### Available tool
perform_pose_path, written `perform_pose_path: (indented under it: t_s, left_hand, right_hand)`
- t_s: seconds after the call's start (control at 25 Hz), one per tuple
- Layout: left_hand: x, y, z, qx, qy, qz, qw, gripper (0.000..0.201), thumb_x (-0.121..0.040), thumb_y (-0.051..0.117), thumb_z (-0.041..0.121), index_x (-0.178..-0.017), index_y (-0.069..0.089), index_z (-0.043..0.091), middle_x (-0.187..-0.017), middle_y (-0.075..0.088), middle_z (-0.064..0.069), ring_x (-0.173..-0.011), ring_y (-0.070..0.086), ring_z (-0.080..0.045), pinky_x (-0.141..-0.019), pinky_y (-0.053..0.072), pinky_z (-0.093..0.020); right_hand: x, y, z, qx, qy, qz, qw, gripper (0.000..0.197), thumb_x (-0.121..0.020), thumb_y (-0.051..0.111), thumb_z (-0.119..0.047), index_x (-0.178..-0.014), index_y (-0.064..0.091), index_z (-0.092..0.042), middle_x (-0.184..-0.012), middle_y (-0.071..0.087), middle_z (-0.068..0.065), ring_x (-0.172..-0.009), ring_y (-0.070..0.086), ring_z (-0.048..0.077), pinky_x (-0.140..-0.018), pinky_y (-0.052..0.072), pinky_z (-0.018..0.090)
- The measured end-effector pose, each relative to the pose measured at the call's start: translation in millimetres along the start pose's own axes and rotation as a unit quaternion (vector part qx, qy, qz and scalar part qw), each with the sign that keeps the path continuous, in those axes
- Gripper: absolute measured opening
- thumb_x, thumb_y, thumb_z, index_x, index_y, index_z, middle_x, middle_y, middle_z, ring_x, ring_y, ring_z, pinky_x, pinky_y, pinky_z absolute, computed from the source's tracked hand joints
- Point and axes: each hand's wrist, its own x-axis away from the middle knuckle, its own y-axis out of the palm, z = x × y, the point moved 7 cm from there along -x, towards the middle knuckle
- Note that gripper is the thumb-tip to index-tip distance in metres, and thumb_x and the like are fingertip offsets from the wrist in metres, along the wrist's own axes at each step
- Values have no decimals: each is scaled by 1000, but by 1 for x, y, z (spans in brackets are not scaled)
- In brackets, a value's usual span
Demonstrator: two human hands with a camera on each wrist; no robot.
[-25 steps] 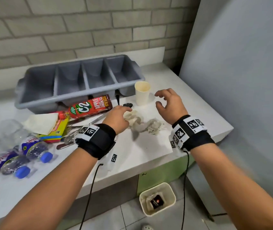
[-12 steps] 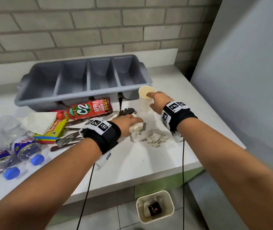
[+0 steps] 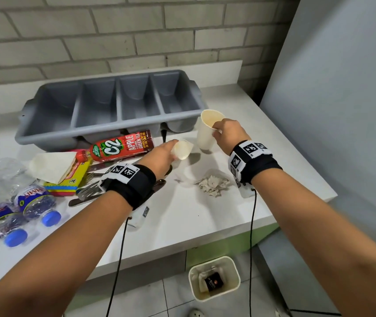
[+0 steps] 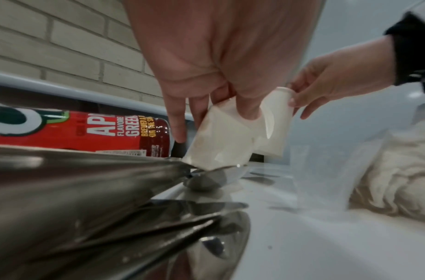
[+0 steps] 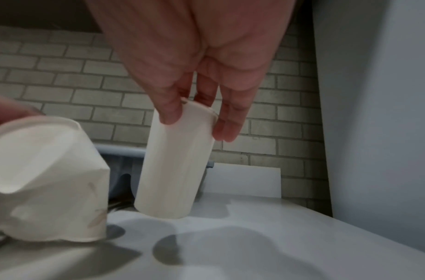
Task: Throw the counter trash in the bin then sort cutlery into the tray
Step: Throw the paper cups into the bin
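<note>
White paper cup (image 3: 206, 131) pinched at its rim by right hand (image 3: 228, 133); left hand (image 3: 159, 156) grips crushed paper cup (image 3: 182, 150). Nest them, then drop into the near floor bin (image 3: 214, 263).

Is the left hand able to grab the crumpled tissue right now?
Probably not yet. The left hand already grips a crushed paper cup, so its fingers are full. The crumpled tissue lies uncovered on the counter nearby.

Black wristbands (image 3: 136, 184) with white square-code tags, thin black cables (image 3: 252, 236) trailing below.
</note>
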Motion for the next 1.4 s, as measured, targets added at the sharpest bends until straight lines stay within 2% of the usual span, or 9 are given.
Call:
perform_pose_path:
  t_s: [0.2, 0.44, 0.56, 0.68, 0.76, 0.84, 1.0, 1.08, 1.4]
  left_hand:
    - [22, -40, 1, 177, 19, 115, 977, 47, -96, 45, 13, -142, 35, 9, -139, 51, -13, -129, 46, -27, -104, 35, -29]
    - [77, -51, 29, 347, 119, 138, 920, 51, -92, 49, 27, -138, 38, 7, -124, 53, 2, -114, 50, -10, -98, 43, -22]
    - [117, -31, 48, 354, 198, 119, 907, 58, -87, 48, 33, -136, 39, 3, -118, 54, 7, -108, 53, 4, -92, 43, -10]
    - [159, 21, 50, 341, 223, 32, 913, 47, -90, 50, 22, -134, 39, 9, -113, 50, 22, -101, 49, 26, -83, 40, 4]
    - [181, 71, 41, 332, 199, -51, 921, 46, -89, 50, 27, -133, 37, 18, -112, 48, 29, -100, 49, 29, -80, 39, 7]
    - [189, 126, 22, 311, 154, -122, 930, 54, -86, 49, 36, -135, 40, 13, -113, 51, 29, -105, 54, 18, -82, 39, 5]
    - [177, 231, -25, 215, 28, -184, 959, 48, -92, 52, 10, -139, 40, 4, -130, 58, -11, -116, 54, -18, -81, 31, -3]
    - [166, 286, -45, 184, -23, -215, 959, 48, -93, 50, 8, -140, 38, 3, -134, 55, -17, -120, 53, -24, -81, 29, -4]
    - [107, 509, -121, 87, -121, -264, 953, 48, -93, 50, 9, -139, 39, 2, -135, 54, -20, -123, 53, -34, -100, 40, -32]
  right_hand:
    - [51, -29, 0, -77, -15, 144, 986, 26, -92, 48, -11, -111, 63, 0, -112, 61, 22, -107, 53, 37, -85, 43, 35]
    - [155, -39, 17, -162, 6, 346, 924, 24, -91, 45, -7, -101, 63, 5, -92, 62, 25, -83, 51, 29, -73, 31, 19]
    - [216, -29, 25, -189, 16, 416, 890, 20, -88, 40, -7, -96, 58, -2, -78, 53, 19, -77, 38, 7, -65, 28, 10]
    - [284, 3, 47, -209, 67, 443, 869, 12, -86, 40, -7, -91, 49, -14, -78, 46, 9, -71, 37, 4, -67, 32, 3]
    - [324, 36, 71, -212, 118, 433, 868, 13, -85, 41, -9, -91, 51, -14, -78, 47, 8, -68, 37, 2, -68, 34, 3]
    - [348, 81, 99, -214, 178, 386, 879, 16, -83, 44, -9, -91, 59, -8, -77, 53, 13, -69, 42, 1, -70, 35, 2]
    - [370, 188, 161, -230, 326, 223, 889, 17, -83, 56, 3, -93, 70, 6, -99, 69, 23, -90, 64, 31, -79, 46, 28]
    - [376, 247, 193, -240, 397, 137, 875, 22, -86, 55, 3, -104, 69, 2, -115, 66, 19, -103, 61, 34, -83, 41, 24]
    - [350, 455, 296, -229, 423, -50, 875, 30, -91, 49, -8, -117, 64, -8, -132, 56, 17, -121, 52, 33, -102, 40, 33]
